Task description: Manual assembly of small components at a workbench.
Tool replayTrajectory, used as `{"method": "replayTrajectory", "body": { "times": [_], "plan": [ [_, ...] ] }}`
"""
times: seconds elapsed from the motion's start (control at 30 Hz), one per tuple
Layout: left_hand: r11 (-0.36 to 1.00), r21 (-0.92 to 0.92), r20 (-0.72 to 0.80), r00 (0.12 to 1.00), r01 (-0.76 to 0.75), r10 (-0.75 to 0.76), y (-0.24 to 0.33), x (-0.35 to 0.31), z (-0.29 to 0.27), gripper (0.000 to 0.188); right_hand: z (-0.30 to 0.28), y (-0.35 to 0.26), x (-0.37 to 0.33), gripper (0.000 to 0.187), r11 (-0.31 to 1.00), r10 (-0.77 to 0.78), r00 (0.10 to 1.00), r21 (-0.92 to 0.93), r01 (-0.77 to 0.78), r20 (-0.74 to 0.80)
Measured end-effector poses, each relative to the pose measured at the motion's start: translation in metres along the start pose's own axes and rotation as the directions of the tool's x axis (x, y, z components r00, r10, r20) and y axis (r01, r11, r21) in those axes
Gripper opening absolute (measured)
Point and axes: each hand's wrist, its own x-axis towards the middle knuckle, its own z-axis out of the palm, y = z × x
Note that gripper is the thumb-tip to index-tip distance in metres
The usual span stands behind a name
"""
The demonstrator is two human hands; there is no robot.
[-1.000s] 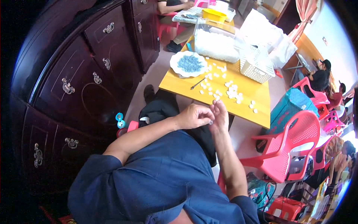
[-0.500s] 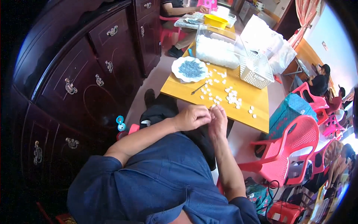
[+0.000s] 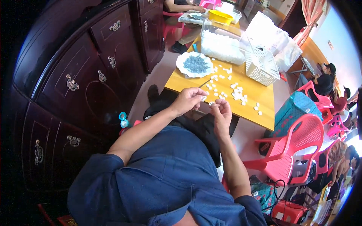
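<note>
At the table's near edge, my left hand (image 3: 185, 101) pinches a small white piece (image 3: 204, 98) between thumb and fingertips. A short way to its right, my right hand (image 3: 221, 115) pinches another small white piece (image 3: 211, 103). A narrow gap separates the two pieces, too small to show their exact kind. Beyond the hands, several similar white pieces (image 3: 238, 93) lie scattered on the yellow wooden table (image 3: 260, 120). Just past my left hand lies a thin dark stick-like tool (image 3: 204, 83). A white scalloped plate (image 3: 182, 67) holds a heap of small blue-grey pieces (image 3: 196, 64).
A clear bin (image 3: 222, 47) full of white pieces and a white perforated basket (image 3: 262, 71) stand farther back. Past them is a yellow tub (image 3: 221, 17) near a co-worker's arm (image 3: 184, 7). Dark cabinets (image 3: 86, 71) line the left; a pink chair (image 3: 290, 150) stands right.
My hands have drawn apart from being together and risen slightly over the table's edge. A small white piece now shows in each. The view has shifted a little.
</note>
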Motion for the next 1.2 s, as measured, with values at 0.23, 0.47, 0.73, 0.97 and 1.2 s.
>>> {"method": "replayTrajectory", "body": {
  "times": [0.23, 0.47, 0.73, 0.97, 1.2],
  "plan": [
    [0.998, 0.056, 0.012, 1.0, -0.002, 0.002, 0.002, -0.002, 0.0, 0.019, -0.004, 0.009, 0.002, 0.018, 0.988, -0.026, 0.997, -0.151, 0.037, 0.072],
    [0.995, 0.087, 0.008, 0.999, -0.04, 0.039, 0.001, -0.004, 0.002, 0.019, -0.006, 0.011, 0.002, 0.018, 0.975, -0.012, 0.997, -0.223, 0.027, 0.07],
    [0.992, 0.108, 0.019, 0.998, -0.061, 0.059, -0.004, -0.003, 0.001, 0.019, -0.007, 0.015, 0.004, 0.017, 0.961, -0.01, 0.998, -0.276, 0.028, 0.066],
    [0.991, 0.121, 0.022, 0.999, -0.051, 0.049, -0.004, -0.003, 0.002, 0.019, -0.01, 0.017, 0.006, 0.017, 0.953, -0.007, 0.998, -0.303, 0.024, 0.057],
    [0.992, 0.12, 0.019, 0.999, -0.045, 0.043, -0.007, -0.003, 0.002, 0.019, -0.01, 0.016, 0.006, 0.017, 0.951, 0.018, 0.998, -0.309, 0.0, 0.055]
  ]
}}
